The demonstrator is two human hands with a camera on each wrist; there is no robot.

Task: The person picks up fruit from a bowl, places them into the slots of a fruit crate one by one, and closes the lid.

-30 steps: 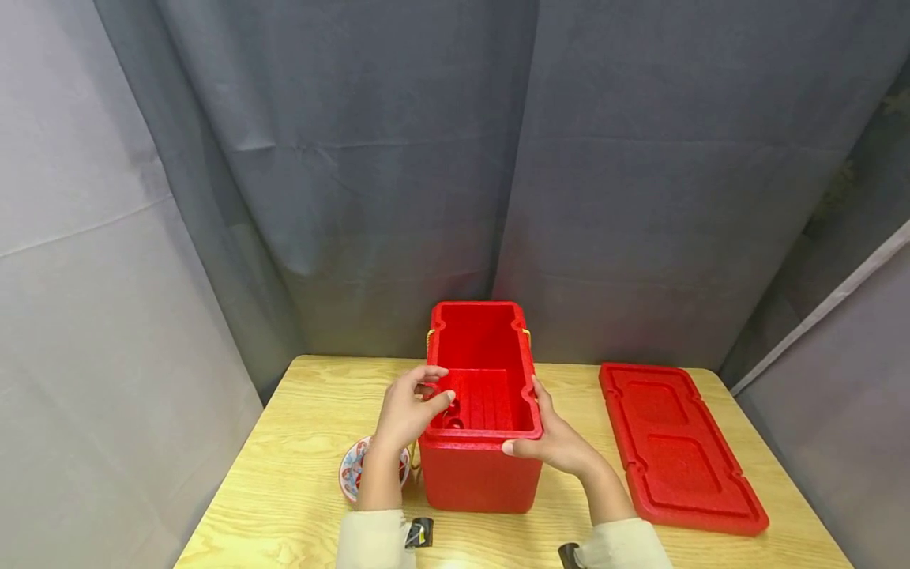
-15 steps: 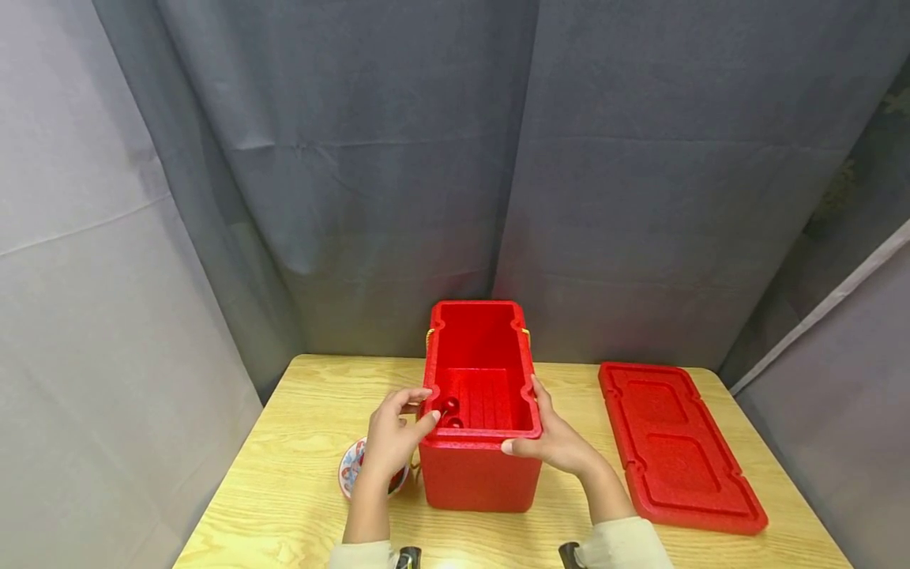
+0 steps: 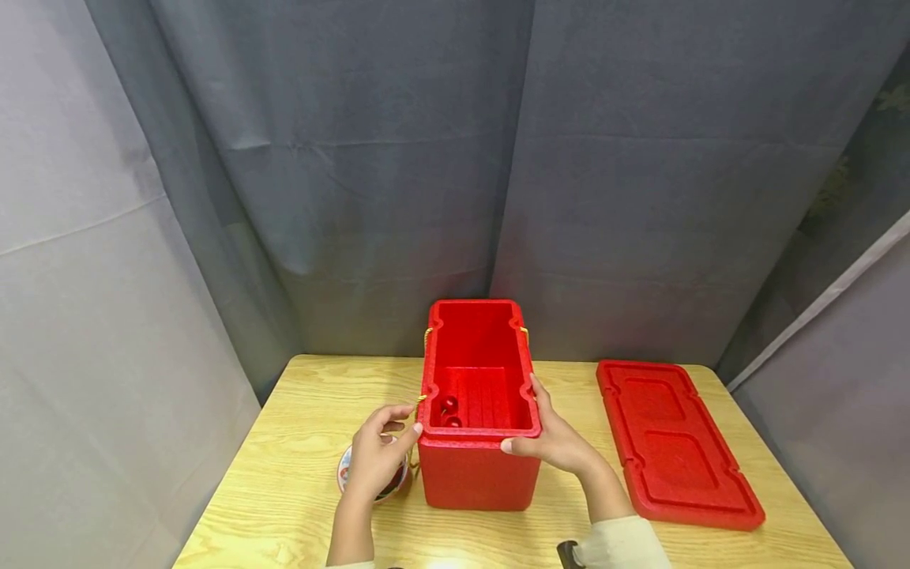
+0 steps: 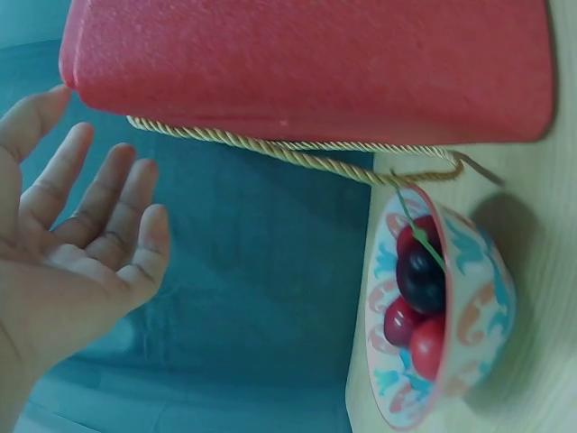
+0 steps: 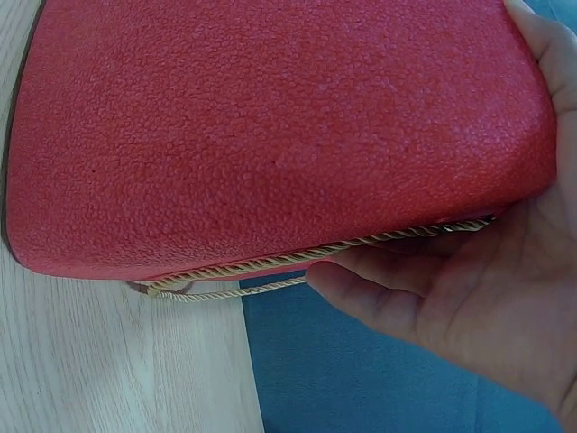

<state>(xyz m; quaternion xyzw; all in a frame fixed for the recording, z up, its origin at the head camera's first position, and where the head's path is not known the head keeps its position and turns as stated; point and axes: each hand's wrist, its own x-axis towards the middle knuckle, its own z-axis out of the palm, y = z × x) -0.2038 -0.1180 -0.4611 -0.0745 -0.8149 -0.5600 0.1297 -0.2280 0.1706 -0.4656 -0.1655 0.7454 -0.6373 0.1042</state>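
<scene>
A red foam box [image 3: 479,478] stands uncovered on the table, with red cherries [image 3: 452,421] on its floor at the near left. My right hand [image 3: 563,446] grips its near right corner, thumb on the front rim and fingers along the side by the yellow cord [image 5: 270,262]. Just outside the near left corner is my left hand [image 3: 373,458], fingers loosely spread around nothing, a fingertip right at the rim. Below it sits a patterned bowl [image 4: 482,311] holding several cherries [image 4: 424,281], one with a green stem; the hand partly hides this bowl in the head view.
A red lid [image 3: 678,442] lies flat on the table [image 3: 270,474] at the right. Another yellow cord [image 4: 243,142] hangs along the box's left side, close to the bowl. Grey curtains [image 3: 384,158] enclose the table at the back and sides.
My left hand has come out from over the box opening, moving left and toward me, past the rim to above the bowl. The right hand keeps its grip on the corner.
</scene>
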